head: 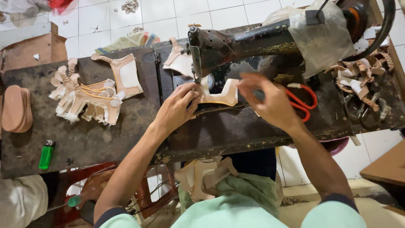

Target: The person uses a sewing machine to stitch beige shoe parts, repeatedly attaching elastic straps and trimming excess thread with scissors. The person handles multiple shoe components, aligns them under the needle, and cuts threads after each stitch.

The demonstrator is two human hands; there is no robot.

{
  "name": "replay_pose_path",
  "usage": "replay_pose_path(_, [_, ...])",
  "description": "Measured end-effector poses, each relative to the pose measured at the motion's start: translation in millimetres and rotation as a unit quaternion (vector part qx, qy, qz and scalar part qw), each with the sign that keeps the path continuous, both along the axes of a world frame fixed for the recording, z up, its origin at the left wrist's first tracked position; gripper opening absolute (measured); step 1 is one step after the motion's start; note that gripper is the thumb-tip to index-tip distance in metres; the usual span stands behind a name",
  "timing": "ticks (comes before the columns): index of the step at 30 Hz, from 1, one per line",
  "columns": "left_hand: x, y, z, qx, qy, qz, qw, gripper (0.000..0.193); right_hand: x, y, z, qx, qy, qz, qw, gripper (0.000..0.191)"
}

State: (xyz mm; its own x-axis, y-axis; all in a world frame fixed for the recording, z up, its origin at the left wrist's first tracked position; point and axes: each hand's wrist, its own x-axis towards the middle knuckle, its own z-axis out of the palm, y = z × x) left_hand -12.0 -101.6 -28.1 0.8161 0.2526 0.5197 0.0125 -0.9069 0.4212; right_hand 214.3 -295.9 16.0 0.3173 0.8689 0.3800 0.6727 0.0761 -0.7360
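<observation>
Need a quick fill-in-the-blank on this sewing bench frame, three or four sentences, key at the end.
1. The left hand presses a tan cut piece under the needle of the black ____.
2. The lighter near the table's front-left edge is ____.
3. The scissors beyond the right hand have ____ handles.

Missing words: sewing machine; green; red

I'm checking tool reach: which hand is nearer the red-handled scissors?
Right. The right hand hovers just beside the scissors, partly covering them; the left hand is farther off, on the tan piece.
</observation>
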Motion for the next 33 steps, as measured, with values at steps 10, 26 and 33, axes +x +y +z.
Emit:
replay_pose_path(10, [0.6,1.9,4.0,0.019,0.011,0.032,0.999,0.02,31.8,-95.8,-10.8,-0.137,-0.205,-0.151,0.957,0.044])
replay_pose_path(26, [79.5,115.3,-22.5,0.081,0.079,0.054,0.992,0.021,19.4,-19.0,23.9,-0.297,-0.154,-0.042,0.941,0.055])
replay_pose_path(33, [83.5,108.6,-21.4,0.042,-0.012,0.108,0.993,0.02,16.4,38.5,40.3,-0.368,-0.223,0.019,0.903,0.061])
